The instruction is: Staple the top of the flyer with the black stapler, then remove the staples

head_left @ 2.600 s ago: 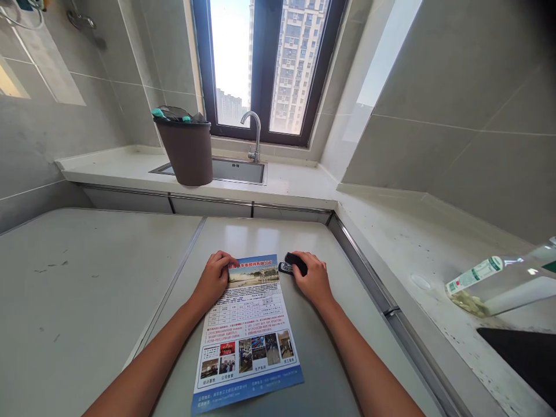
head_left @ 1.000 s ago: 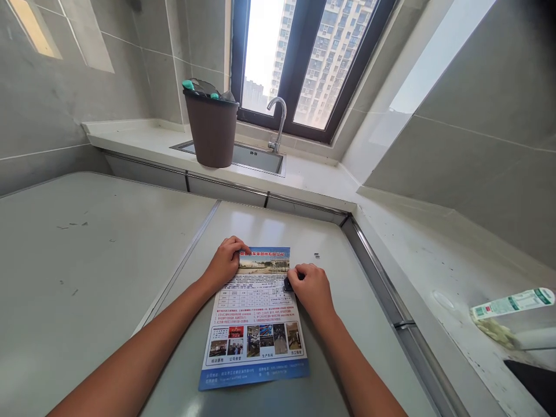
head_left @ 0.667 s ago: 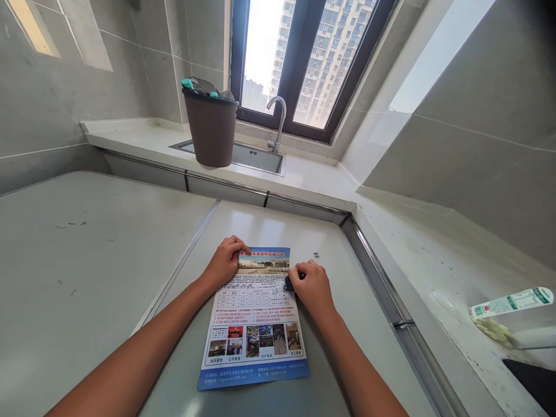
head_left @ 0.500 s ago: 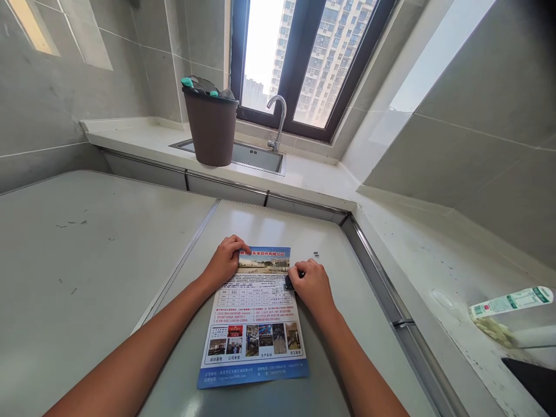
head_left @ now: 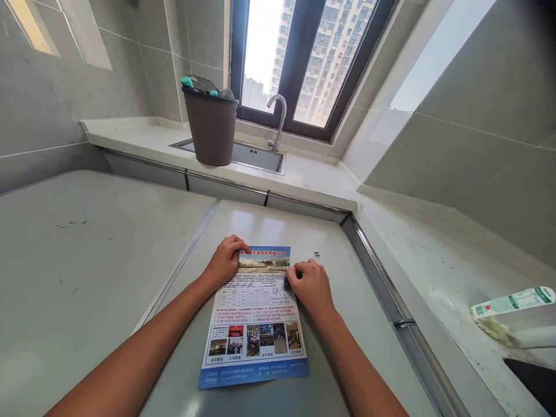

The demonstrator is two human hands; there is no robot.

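Note:
A printed leaflet [head_left: 256, 341] with a blue lower band, red heading, table and photos lies flat on the pale tabletop. My left hand [head_left: 226, 259] is closed at its upper left edge, fingertips pressing on the paper. At the right edge, my right hand [head_left: 313, 286] grips a small black stamp [head_left: 287, 283], mostly hidden behind the fingers. Dense dark marks overlie the leaflet's print just left of the stamp, across the picture and the text below it.
A brown bin [head_left: 212, 130] holding green-capped bottles stands by the sink [head_left: 260, 157] and faucet [head_left: 281, 116]. Small grey scraps [head_left: 317, 253] lie beyond my right hand. On the right ledge is a green-and-white packet [head_left: 512, 302]. A raised metal-trimmed edge [head_left: 373, 255] borders the table.
The black stamp has shifted very slightly left and turned a little in my right hand. My left hand and the leaflet stay nearly where they were.

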